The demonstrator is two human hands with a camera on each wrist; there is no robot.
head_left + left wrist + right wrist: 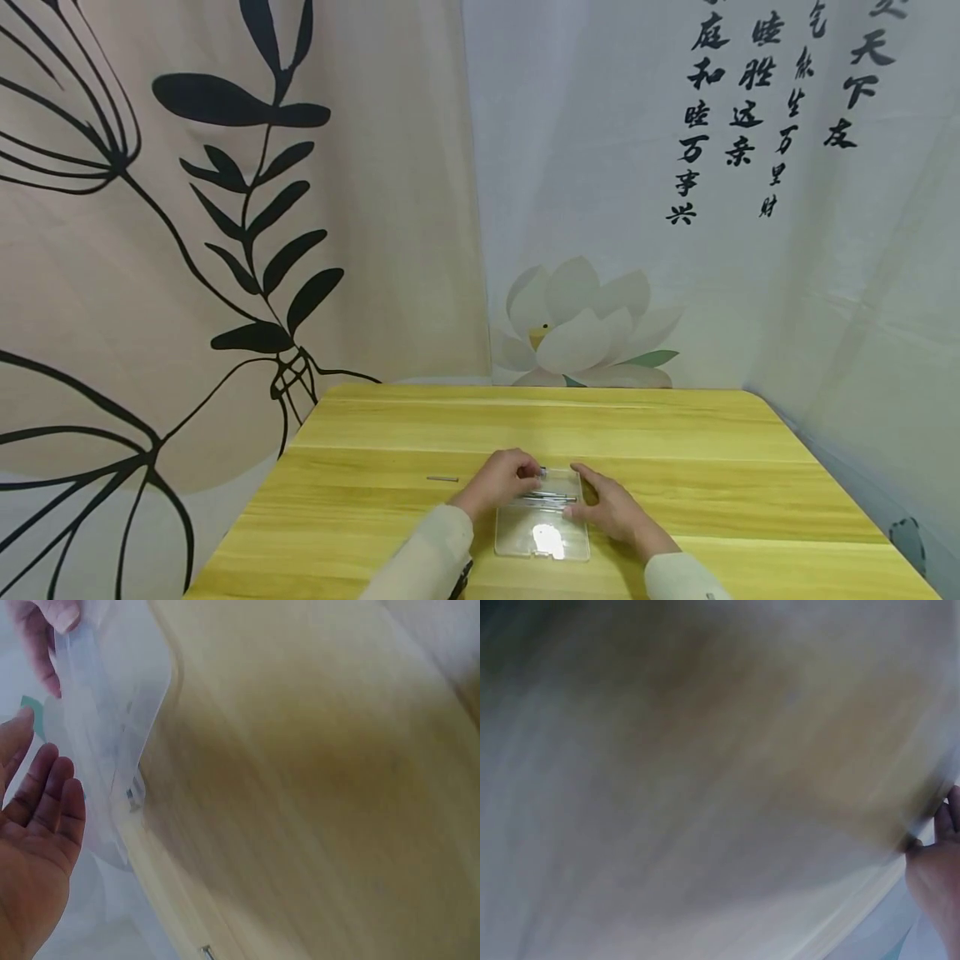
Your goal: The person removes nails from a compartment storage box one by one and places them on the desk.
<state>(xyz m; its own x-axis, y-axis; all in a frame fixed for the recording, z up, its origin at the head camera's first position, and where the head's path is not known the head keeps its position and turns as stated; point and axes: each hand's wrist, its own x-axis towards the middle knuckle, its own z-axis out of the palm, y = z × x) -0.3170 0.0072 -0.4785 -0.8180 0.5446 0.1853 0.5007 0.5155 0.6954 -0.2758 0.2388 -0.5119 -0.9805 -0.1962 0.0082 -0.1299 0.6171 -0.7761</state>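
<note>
Clear plastic makes up the thin case [525, 523] between my hands, which lies on the near part of the table [337, 492], just ahead of me. It shows as two panels, one behind the other, with a bright patch of glare on the nearer one. Thin dark rods [551, 498] lie side by side across it, about where the panels meet. By its far left corner, close to my left fingertips, sits a small shiny piece [133, 799]; it is too small for me to tell what it is.

With my right hand [617, 510] I grip the case's right edge, thumb to one side and fingers to the other. My left hand [498, 485] is over its left side, fingers loosely bent and apart from the thumb, with nothing visible between them; whether a fingertip touches the plastic, I can't tell. Left of that hand, well apart from the case, a short metal rod [442, 478] lies on the wood.

I wear pale sleeves [427, 554], and a dark strap [461, 581] shows at my left wrist. Behind the table hangs cloth [405, 208] printed with black leaves [279, 210], a pale flower [577, 342] and black writing [872, 48].
</note>
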